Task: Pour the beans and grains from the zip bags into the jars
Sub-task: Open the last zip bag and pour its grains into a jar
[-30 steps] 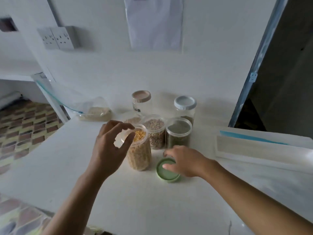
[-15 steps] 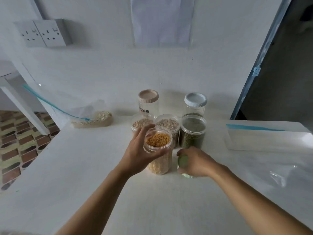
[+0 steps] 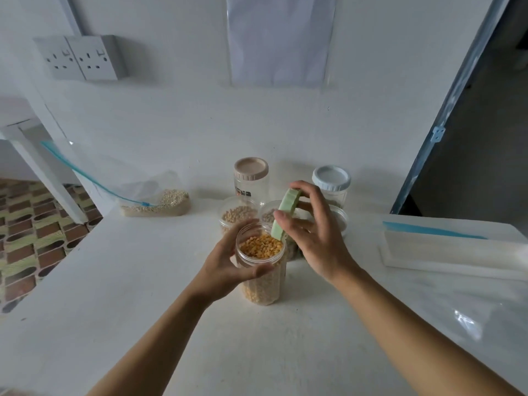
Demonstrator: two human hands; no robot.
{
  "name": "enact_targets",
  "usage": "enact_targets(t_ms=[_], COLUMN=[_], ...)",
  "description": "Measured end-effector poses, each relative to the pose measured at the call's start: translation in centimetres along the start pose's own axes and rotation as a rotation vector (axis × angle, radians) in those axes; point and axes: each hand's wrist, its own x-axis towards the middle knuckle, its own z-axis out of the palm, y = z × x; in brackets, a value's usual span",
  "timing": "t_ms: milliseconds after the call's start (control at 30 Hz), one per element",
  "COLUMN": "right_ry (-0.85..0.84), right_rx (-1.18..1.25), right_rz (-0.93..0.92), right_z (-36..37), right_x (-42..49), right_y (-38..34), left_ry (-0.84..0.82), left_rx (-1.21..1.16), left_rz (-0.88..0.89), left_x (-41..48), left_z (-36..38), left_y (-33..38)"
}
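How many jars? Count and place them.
6. Front: yellow-grain jar, in left hand. Middle row: beige-bean jar, centre jar, right jar, the latter two partly behind right hand holding green lid. Back: pink-lidded jar, white-lidded jar.

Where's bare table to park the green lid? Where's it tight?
Bare: table left of the yellow jar, up to the grain bag; also the near strip in front of that jar. Crowded: the jars behind it, and the right side, with a white pack and clear plastic.

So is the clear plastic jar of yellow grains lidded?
Open: the jar is bare-topped; right hand holds a round green lid tilted above.
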Motion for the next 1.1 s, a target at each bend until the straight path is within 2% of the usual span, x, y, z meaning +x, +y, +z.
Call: enact_targets(t_ms=[167,267,400,667,900,967,1100], right_ry=[-0.014,-0.08,-0.252,-0.617,-0.859,-0.892,-0.825], right_rx=[0.083,-0.057,-0.249,-0.465,-0.674,-0.708,-0.821], right_rz=[-0.106,-0.132,-0.132,-0.064,-0.052,-0.049,-0.064], right_z=[1.0,1.0,0.8,0.7,0.8,0.9,1.8], right_x=[0.2,0.1,0.4,3.8,6.1,6.6,6.7], right_y=[1.4,2.3,2.4,-0.7,-2.6,-3.1,-3.6], left_ry=[0.001,0.002,-0.035,0.013,0.026,0.0,-0.037], left_rx=[-0.094,-0.13,-0.152,-0.141,-0.199,-0.205,-0.262], left_rz=[0.009,0.01,0.014,-0.002,0.035,0.043,0.047], left_x=[-0.2,-0.1,0.1,0.3,0.8,1.4,1.8], left_z=[1.1,1.2,1.1,1.2,1.4,1.2,1.0], left_y=[0.0,0.2,0.4,-1.2,-1.9,-2.1,-2.3])
